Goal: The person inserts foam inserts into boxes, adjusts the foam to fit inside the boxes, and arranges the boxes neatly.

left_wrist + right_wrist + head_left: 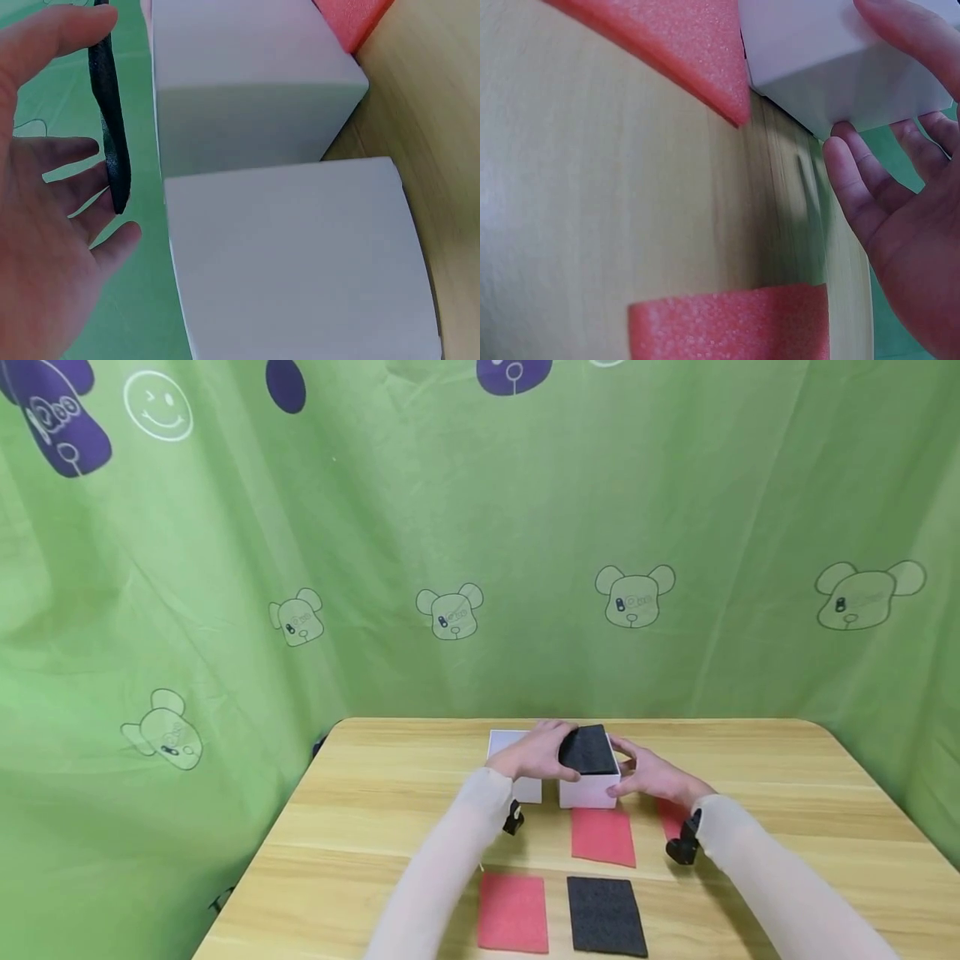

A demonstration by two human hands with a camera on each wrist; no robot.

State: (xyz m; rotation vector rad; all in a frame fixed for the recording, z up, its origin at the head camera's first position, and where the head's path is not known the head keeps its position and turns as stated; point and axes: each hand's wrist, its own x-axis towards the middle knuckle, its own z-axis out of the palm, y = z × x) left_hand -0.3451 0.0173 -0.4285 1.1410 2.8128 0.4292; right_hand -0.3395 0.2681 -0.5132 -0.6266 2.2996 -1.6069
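A thin black foam sheet lies over the open top of a white box. My left hand pinches this sheet at its left side; in the left wrist view the sheet stands edge-on between thumb and fingers, above the box's rim. My right hand grips the same box from the right, thumb on the near face and fingers along the right side. Just left of it stands a second white box, partly hidden behind the left hand and forearm.
A red foam sheet lies in front of the gripped box, another red sheet partly under the right wrist. Nearer me lie a red sheet and a black sheet side by side. A green curtain hangs behind the wooden table.
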